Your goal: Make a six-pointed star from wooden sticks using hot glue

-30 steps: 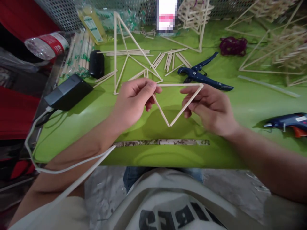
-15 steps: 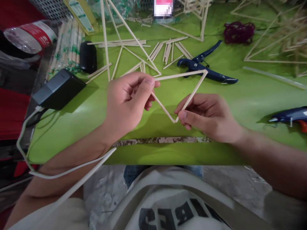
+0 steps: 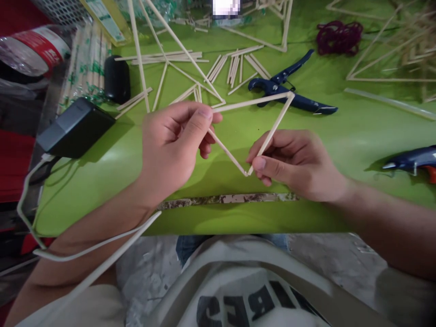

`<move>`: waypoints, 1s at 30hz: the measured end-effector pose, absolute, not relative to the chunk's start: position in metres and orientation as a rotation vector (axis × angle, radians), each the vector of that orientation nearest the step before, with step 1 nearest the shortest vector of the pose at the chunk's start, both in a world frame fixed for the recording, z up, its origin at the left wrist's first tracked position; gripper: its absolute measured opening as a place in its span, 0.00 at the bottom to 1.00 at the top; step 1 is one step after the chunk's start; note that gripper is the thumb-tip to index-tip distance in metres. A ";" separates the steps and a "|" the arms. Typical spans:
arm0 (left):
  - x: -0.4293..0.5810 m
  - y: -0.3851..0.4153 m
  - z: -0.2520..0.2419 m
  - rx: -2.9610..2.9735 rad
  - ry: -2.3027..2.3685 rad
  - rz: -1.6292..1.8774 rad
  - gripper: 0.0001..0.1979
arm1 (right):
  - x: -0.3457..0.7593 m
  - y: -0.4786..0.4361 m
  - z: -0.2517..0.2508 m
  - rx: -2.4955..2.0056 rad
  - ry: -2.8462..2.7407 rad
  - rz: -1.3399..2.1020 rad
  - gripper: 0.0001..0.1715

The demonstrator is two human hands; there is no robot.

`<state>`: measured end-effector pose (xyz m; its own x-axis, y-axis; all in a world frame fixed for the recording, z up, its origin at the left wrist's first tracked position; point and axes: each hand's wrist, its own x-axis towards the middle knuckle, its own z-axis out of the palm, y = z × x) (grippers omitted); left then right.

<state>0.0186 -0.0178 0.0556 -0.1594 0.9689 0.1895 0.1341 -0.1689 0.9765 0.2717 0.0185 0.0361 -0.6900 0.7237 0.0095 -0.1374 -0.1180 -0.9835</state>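
A triangle of thin wooden sticks [image 3: 277,121] hangs in the air above the green table [image 3: 357,131]. My left hand [image 3: 173,141] pinches its left corner between thumb and fingers. My right hand [image 3: 296,163] pinches the bottom corner, where two sticks meet. The triangle's far right corner sits free just above the blue cutters [image 3: 289,88].
Loose sticks [image 3: 238,70] and a taller stick frame [image 3: 170,50] lie behind the hands. A blue glue gun [image 3: 413,161] rests at the right edge, a black power brick [image 3: 73,127] with a white cable at left, purple cord [image 3: 339,36] and more stick frames at the back.
My right hand slid from the triangle's upper right corner down to its bottom corner. The left hand kept its pinch. The view tilted down a little.
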 end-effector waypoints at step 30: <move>0.017 -0.009 0.045 1.090 1.274 1.460 0.13 | 0.275 0.013 0.020 -0.408 -2.066 0.834 0.44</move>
